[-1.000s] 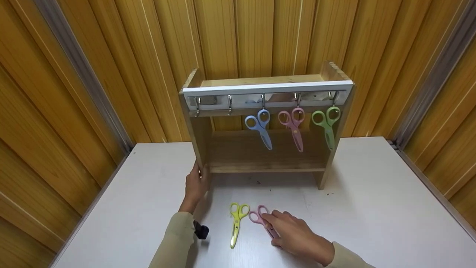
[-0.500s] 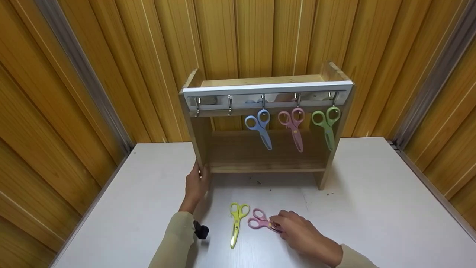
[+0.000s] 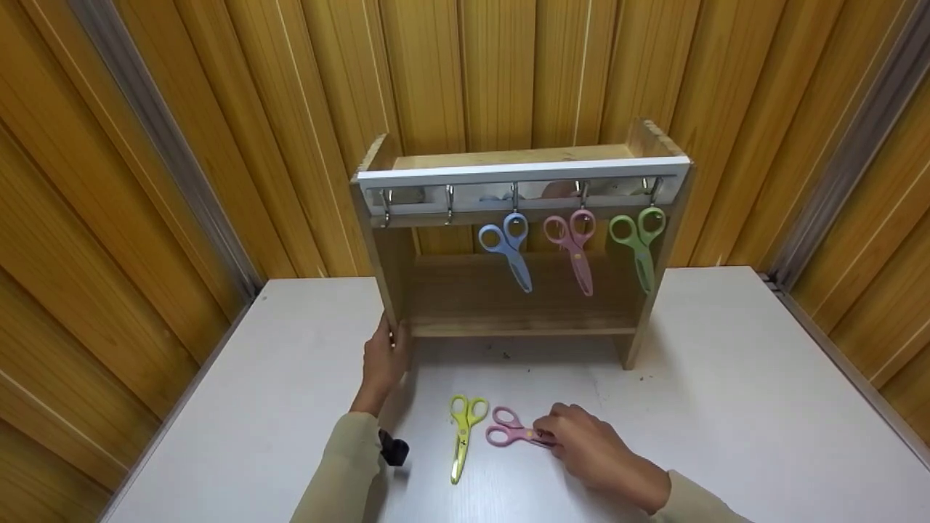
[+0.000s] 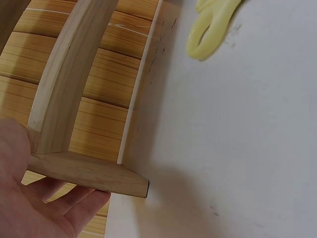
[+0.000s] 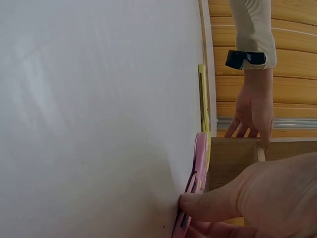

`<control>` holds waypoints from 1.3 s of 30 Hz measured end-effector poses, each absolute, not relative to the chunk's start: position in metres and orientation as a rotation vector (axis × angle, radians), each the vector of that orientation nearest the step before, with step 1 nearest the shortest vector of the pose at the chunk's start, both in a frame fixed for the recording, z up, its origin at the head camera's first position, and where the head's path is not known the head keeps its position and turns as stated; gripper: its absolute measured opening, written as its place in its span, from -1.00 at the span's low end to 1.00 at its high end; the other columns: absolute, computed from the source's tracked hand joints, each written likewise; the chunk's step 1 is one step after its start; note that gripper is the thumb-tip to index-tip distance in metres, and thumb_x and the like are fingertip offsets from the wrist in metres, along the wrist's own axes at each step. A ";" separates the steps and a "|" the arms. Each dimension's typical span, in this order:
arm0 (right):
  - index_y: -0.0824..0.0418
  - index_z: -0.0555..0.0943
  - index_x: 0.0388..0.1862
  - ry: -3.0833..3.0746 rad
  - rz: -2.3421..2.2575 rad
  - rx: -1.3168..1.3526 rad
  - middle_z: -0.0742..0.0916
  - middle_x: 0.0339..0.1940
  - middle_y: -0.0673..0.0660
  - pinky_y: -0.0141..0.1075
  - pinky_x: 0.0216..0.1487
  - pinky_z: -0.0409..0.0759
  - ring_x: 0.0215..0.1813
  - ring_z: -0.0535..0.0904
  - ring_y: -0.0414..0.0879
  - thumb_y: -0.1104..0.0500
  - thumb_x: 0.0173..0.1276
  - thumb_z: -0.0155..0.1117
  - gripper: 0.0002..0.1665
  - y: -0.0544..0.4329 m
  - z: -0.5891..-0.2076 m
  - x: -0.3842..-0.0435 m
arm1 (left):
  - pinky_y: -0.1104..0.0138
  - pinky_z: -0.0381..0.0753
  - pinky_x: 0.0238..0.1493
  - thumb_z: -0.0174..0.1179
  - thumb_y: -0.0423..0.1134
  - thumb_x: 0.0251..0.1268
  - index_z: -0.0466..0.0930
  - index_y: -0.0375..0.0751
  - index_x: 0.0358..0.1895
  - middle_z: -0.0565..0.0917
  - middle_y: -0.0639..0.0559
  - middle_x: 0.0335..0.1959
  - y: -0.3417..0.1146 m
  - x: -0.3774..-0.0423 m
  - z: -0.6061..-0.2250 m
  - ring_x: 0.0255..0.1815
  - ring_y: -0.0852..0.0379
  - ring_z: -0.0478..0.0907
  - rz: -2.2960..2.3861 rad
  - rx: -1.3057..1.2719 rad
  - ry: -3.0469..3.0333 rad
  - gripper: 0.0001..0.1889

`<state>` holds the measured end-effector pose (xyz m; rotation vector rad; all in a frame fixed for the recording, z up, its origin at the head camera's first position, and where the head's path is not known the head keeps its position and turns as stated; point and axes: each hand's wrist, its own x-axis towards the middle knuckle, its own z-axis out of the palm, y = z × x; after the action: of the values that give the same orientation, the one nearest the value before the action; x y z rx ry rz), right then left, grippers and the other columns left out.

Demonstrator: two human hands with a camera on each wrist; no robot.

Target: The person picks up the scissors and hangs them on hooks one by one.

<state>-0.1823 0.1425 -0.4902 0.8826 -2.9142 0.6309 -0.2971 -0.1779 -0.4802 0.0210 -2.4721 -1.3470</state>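
My right hand (image 3: 592, 447) pinches a pair of pink scissors (image 3: 512, 434) by the blade end. The scissors lie at table level with their handle loops pointing left; in the right wrist view, the thumb (image 5: 203, 206) presses on them. Beside them lies a pair of yellow scissors (image 3: 462, 432), loops toward the shelf. My left hand (image 3: 383, 363) holds the lower left side panel of a wooden shelf (image 3: 519, 330), and its fingers (image 4: 84, 208) reach behind that panel in the left wrist view.
A rail with several metal hooks (image 3: 449, 205) runs along the shelf's top front. Blue scissors (image 3: 508, 250), pink-handled scissors (image 3: 577, 254) and green scissors (image 3: 639, 247) hang from the right-hand hooks. The two left hooks hold nothing. Wood-look walls (image 3: 501, 73) enclose the white table (image 3: 734, 392).
My right hand shifted slightly right with the pink scissors, which turned from slanting to nearly sideways, loops left. The left hand has stayed on the shelf panel.
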 end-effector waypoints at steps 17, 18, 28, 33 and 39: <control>0.09 0.70 -0.34 -2.880 0.639 0.872 0.51 -0.49 -0.09 -0.29 -0.52 0.37 -0.42 0.36 -0.20 0.47 0.13 0.49 -0.71 0.142 -0.491 -0.185 | 0.02 0.65 0.16 -0.09 -0.08 0.71 0.06 -0.15 0.65 0.43 -0.22 0.48 -0.178 -0.297 -0.481 0.29 -0.16 0.59 -1.358 0.020 -2.481 -0.40; 0.10 0.70 -0.34 -2.876 0.641 0.873 0.51 -0.49 -0.08 -0.28 -0.52 0.38 -0.43 0.37 -0.20 0.48 0.11 0.49 -0.70 0.142 -0.490 -0.185 | 0.02 0.64 0.16 -0.09 -0.07 0.71 0.06 -0.14 0.66 0.43 -0.22 0.48 -0.178 -0.297 -0.480 0.29 -0.16 0.59 -1.363 0.022 -2.481 -0.40; 0.18 0.76 -0.41 -2.863 0.731 0.868 0.56 -0.51 -0.05 -0.32 -0.51 0.40 -0.45 0.38 -0.26 0.46 0.12 0.50 -0.80 0.143 -0.491 -0.189 | -0.03 0.57 0.25 -0.09 -0.10 0.71 0.08 -0.16 0.65 0.43 -0.23 0.48 -0.179 -0.296 -0.480 0.33 -0.16 0.56 -1.354 0.005 -2.473 -0.41; 0.18 0.76 -0.41 -2.869 0.757 0.883 0.59 -0.51 -0.06 -0.32 -0.49 0.44 -0.44 0.41 -0.27 0.45 0.14 0.51 -0.82 0.144 -0.491 -0.190 | -0.04 0.58 0.24 -0.08 -0.11 0.70 0.10 -0.18 0.64 0.45 -0.25 0.46 -0.179 -0.295 -0.478 0.32 -0.18 0.56 -1.347 0.003 -2.470 -0.42; 0.16 0.77 -0.38 -2.875 0.789 0.889 0.61 -0.50 -0.09 -0.31 -0.49 0.46 -0.42 0.45 -0.28 0.42 0.20 0.48 -0.83 0.146 -0.491 -0.190 | 0.02 0.69 0.06 -0.09 -0.13 0.70 0.10 -0.18 0.64 0.49 -0.27 0.42 -0.179 -0.296 -0.480 0.21 -0.17 0.64 -1.350 0.015 -2.480 -0.42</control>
<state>-0.1900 0.1460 -0.4909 0.8895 -2.8754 0.7893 -0.2958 -0.1788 -0.4797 0.0151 -2.4797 -1.3500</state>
